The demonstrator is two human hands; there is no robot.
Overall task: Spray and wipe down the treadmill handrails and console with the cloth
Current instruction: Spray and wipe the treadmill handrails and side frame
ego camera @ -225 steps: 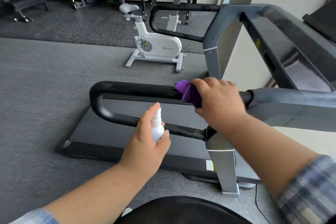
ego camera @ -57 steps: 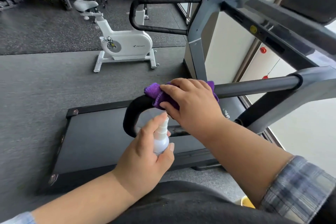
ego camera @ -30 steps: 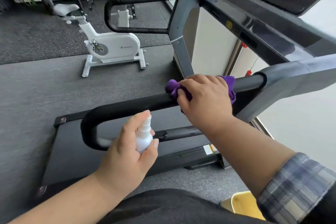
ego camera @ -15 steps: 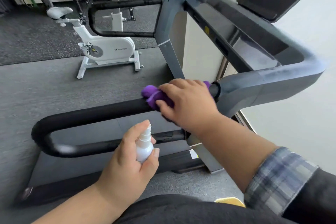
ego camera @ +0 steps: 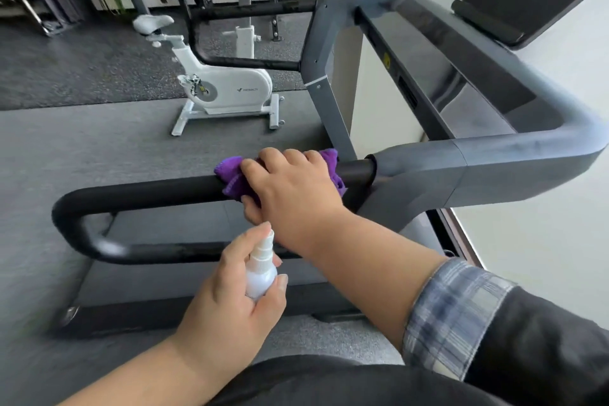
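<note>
Soft, even daylight comes from the right, where the pale wall (ego camera: pixel 543 257) is nearly washed out. Shadows are faint. A dull sheen lies on the console (ego camera: pixel 461 89) and the handrail (ego camera: pixel 108 245) bend. The wide lens bows straight lines toward the edges. The floor (ego camera: pixel 49 208) at left is smeared with motion blur.

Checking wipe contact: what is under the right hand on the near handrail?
Under the right hand lies the purple cloth, wrapped over the black handrail. Cloth edges stick out both sides; the rail surface beneath is covered.
</note>
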